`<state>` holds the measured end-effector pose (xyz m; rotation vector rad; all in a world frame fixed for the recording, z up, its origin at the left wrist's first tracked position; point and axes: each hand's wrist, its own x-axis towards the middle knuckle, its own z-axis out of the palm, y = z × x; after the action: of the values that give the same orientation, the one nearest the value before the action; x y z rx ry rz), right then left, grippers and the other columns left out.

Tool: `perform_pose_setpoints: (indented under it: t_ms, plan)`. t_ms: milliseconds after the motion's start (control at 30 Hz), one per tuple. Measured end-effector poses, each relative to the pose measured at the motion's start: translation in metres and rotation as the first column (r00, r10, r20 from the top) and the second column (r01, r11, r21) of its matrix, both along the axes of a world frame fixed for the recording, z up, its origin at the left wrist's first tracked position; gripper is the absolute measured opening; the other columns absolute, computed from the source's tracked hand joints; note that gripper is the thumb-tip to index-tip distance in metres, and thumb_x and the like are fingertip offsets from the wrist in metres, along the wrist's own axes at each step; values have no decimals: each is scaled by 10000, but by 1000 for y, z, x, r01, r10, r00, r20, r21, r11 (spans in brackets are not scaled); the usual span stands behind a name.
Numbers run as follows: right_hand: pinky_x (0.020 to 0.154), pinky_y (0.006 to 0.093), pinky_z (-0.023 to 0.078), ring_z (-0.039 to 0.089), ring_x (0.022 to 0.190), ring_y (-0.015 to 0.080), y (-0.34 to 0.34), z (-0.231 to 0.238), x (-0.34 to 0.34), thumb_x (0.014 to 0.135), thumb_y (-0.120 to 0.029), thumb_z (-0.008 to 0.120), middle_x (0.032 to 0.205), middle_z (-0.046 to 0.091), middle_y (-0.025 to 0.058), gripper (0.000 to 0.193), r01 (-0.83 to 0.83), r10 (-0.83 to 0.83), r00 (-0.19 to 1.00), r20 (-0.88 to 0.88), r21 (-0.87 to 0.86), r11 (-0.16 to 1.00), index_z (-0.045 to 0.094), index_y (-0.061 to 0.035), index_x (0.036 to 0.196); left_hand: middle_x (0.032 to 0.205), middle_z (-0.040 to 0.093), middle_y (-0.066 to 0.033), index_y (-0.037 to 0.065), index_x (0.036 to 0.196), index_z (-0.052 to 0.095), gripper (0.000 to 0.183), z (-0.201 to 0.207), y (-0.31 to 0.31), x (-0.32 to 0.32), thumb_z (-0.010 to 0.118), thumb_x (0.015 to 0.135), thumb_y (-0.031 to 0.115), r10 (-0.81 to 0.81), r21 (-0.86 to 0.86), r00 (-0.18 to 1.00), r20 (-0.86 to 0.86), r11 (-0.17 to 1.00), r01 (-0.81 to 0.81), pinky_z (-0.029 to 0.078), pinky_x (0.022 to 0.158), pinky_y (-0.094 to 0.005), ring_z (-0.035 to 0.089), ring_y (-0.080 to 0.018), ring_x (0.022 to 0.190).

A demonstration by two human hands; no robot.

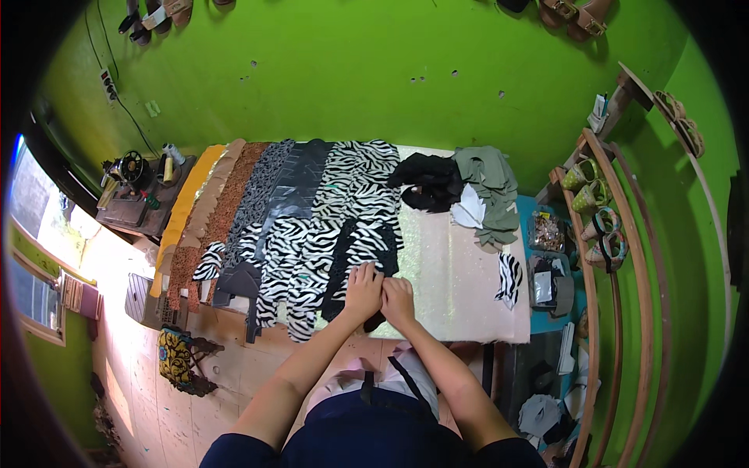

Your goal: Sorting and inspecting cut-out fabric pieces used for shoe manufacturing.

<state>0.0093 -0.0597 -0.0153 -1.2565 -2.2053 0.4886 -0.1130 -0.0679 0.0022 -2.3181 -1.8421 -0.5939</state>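
Observation:
Side by side at the table's front edge, both hands work on dark material beside zebra-print pieces. My left hand point(363, 293) lies with its fingers stretched forward on a black piece point(340, 269). Close against it, my right hand point(398, 303) has its fingers bent in; whatever they pinch is hidden. Black-and-white zebra-print pieces point(290, 253) overlap to the left of the hands and reach to the back of the table point(445, 285). A small zebra-print piece point(509, 279) lies apart at the right.
Yellow point(187, 183), brown point(232, 183) and grey point(269, 175) material strips line the table's left part. Black cloth point(431, 181) and olive cloth point(485, 183) lie back right. A sewing machine point(129, 173) stands left, a wooden shoe rack point(597, 335) right, a patterned cushioned seat point(176, 357) front left.

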Motion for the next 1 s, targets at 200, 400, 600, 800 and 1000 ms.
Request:
perform_pose_setpoints:
  t_ms: [200, 400, 600, 800, 1000]
  plan:
    - [771, 389, 392, 544, 713, 271, 99, 23, 60, 765, -162, 612, 726, 580, 106, 135, 154, -156, 987, 42, 37, 987, 558, -42, 733, 917, 539, -122, 56, 854, 581, 189, 3, 89, 38, 528, 766, 215, 46, -61, 983, 180, 998, -35, 385, 790, -394, 502, -278, 913]
    - [781, 404, 385, 506, 943, 257, 180, 30, 104, 749, -181, 592, 963, 551, 89, 239, 141, -202, 971, 130, 372, 917, 567, -60, 954, 906, 542, -116, 59, 888, 578, 206, 6, 158, 78, 530, 761, 214, 61, -121, 975, 211, 992, -36, 393, 774, -388, 517, -275, 889]
    - [732, 357, 365, 504, 926, 195, 232, 16, 116, 758, -146, 550, 1004, 559, 32, 246, -35, -95, 945, 314, 385, 922, 582, -80, 993, 1026, 517, -140, 42, 1053, 512, 364, -1, 184, 115, 564, 719, 176, 121, -179, 949, 289, 981, -71, 414, 773, -396, 515, -296, 936]
    - [710, 356, 345, 512, 866, 181, 244, 23, 115, 752, -137, 546, 915, 581, -3, 169, -68, -44, 976, 212, 490, 869, 607, -96, 905, 1087, 487, -181, 21, 1160, 456, 489, 7, 193, 116, 576, 702, 142, 237, -158, 917, 320, 968, -195, 405, 817, -407, 505, -317, 961]
    - [738, 359, 333, 520, 867, 185, 250, 17, 115, 759, -122, 560, 890, 597, 1, 150, -10, -60, 981, 186, 355, 935, 614, -92, 896, 1096, 476, -196, 10, 1175, 440, 523, 14, 187, 109, 590, 686, 120, 217, -213, 927, 305, 965, -155, 442, 774, -392, 525, -328, 919]
